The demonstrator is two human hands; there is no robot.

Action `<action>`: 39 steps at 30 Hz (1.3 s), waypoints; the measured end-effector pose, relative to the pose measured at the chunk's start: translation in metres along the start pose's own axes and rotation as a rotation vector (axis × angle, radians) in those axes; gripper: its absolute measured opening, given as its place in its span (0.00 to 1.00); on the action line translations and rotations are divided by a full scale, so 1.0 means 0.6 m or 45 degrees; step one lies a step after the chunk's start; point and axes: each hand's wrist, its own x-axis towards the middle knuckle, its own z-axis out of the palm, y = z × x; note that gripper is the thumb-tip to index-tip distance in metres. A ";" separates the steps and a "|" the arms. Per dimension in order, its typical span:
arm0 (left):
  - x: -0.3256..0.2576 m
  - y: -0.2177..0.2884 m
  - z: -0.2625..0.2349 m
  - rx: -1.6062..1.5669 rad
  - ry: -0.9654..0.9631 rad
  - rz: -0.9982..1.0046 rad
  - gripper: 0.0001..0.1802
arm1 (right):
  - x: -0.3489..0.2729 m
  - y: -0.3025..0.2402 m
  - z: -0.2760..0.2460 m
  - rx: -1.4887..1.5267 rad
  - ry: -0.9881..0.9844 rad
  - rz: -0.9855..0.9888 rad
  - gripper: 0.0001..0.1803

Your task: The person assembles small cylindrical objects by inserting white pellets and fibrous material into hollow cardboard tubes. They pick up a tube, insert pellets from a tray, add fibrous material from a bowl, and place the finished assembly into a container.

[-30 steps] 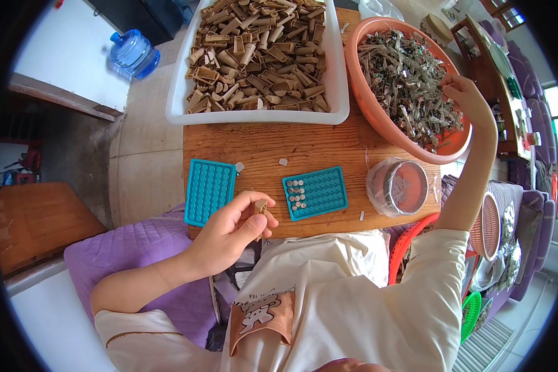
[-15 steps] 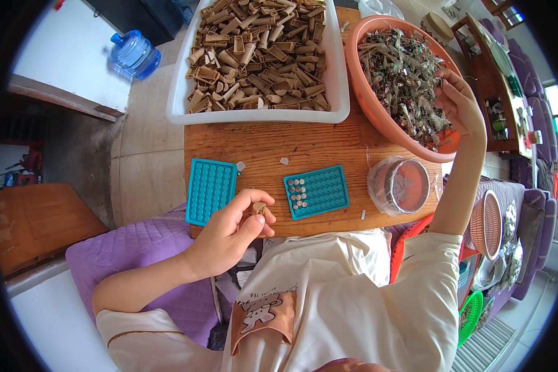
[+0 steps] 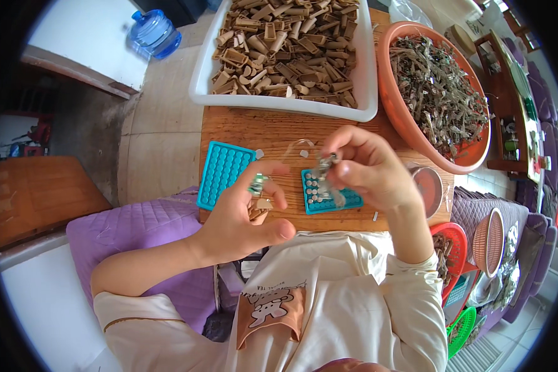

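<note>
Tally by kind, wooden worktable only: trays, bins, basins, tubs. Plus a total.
Teal trays: 2
White bin: 1
Orange basin: 1
Round pinkish tub, partly hidden: 1
Total: 5

It seemed a home used for handwork, because purple quilted seats (image 3: 136, 251) stood near a wooden table (image 3: 245, 128) which carried a tub (image 3: 285, 105) of brown pieces (image 3: 278, 42).
</note>
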 end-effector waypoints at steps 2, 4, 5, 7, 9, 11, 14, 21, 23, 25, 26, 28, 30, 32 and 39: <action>0.000 -0.006 -0.003 0.161 0.114 0.118 0.35 | 0.013 0.020 0.032 -0.038 0.039 0.018 0.13; -0.004 -0.006 -0.008 0.273 0.248 0.176 0.35 | 0.021 0.032 0.060 -0.030 0.002 -0.005 0.09; 0.001 -0.017 -0.010 0.243 0.348 0.364 0.29 | 0.023 0.036 0.069 -0.119 0.005 0.038 0.08; 0.013 -0.015 -0.020 0.363 0.376 0.440 0.25 | 0.028 0.047 0.079 -0.060 0.013 0.009 0.07; 0.013 -0.008 -0.017 0.343 0.402 0.451 0.16 | 0.031 0.056 0.089 -0.024 0.073 0.011 0.06; 0.016 -0.007 -0.015 0.264 0.424 0.403 0.14 | 0.033 0.064 0.093 0.088 0.106 -0.048 0.06; 0.017 -0.007 -0.022 0.334 0.433 0.341 0.09 | 0.033 0.075 0.099 0.155 0.150 -0.140 0.05; 0.015 -0.002 -0.021 0.423 0.415 0.348 0.06 | 0.030 0.081 0.117 0.068 0.274 -0.254 0.06; 0.016 -0.004 -0.021 0.429 0.374 0.394 0.06 | 0.031 0.075 0.124 0.095 0.361 -0.228 0.06; 0.015 -0.002 -0.021 0.392 0.337 0.386 0.06 | 0.030 0.073 0.124 0.140 0.355 -0.224 0.06; 0.014 0.002 -0.020 0.352 0.320 0.356 0.06 | 0.028 0.074 0.118 0.171 0.307 -0.234 0.06; 0.015 0.004 -0.018 0.235 0.290 0.328 0.06 | 0.027 0.077 0.109 0.238 0.242 -0.259 0.06; 0.017 0.004 -0.015 0.083 0.265 0.332 0.06 | 0.025 0.077 0.103 0.308 0.211 -0.292 0.06; 0.015 0.006 -0.021 0.124 0.249 0.244 0.06 | 0.023 0.075 0.097 0.351 0.246 -0.295 0.06; 0.018 0.010 -0.020 0.067 0.228 0.168 0.06 | 0.020 0.075 0.079 0.580 0.134 -0.235 0.06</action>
